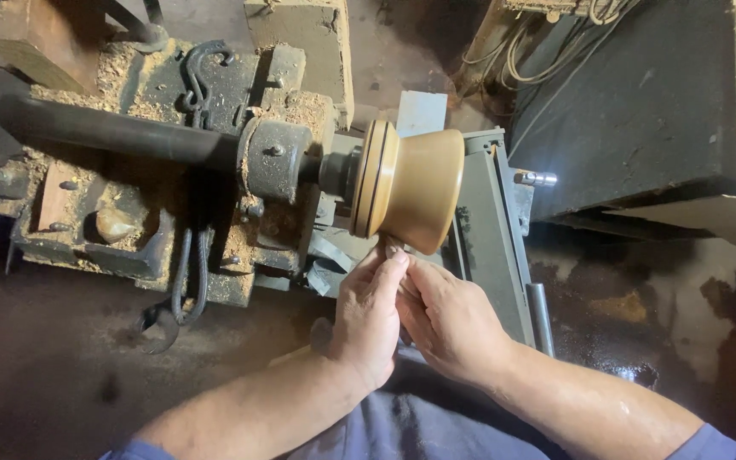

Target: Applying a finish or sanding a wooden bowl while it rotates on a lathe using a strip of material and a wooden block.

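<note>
On the sawdusty lathe (215,170), both hands (411,315) touch a wooden bowl (411,187)

Two bare forearms, left hand (368,315) and right hand (449,319) without gloves, rings or watch. Short blue-grey sleeves (only the hems showing at the lower corners), ending above the elbows. Same blue-grey cloth across the lap between the arms, lightly creased. Slight sheen along the right forearm. Short, plain fingernails.
</note>
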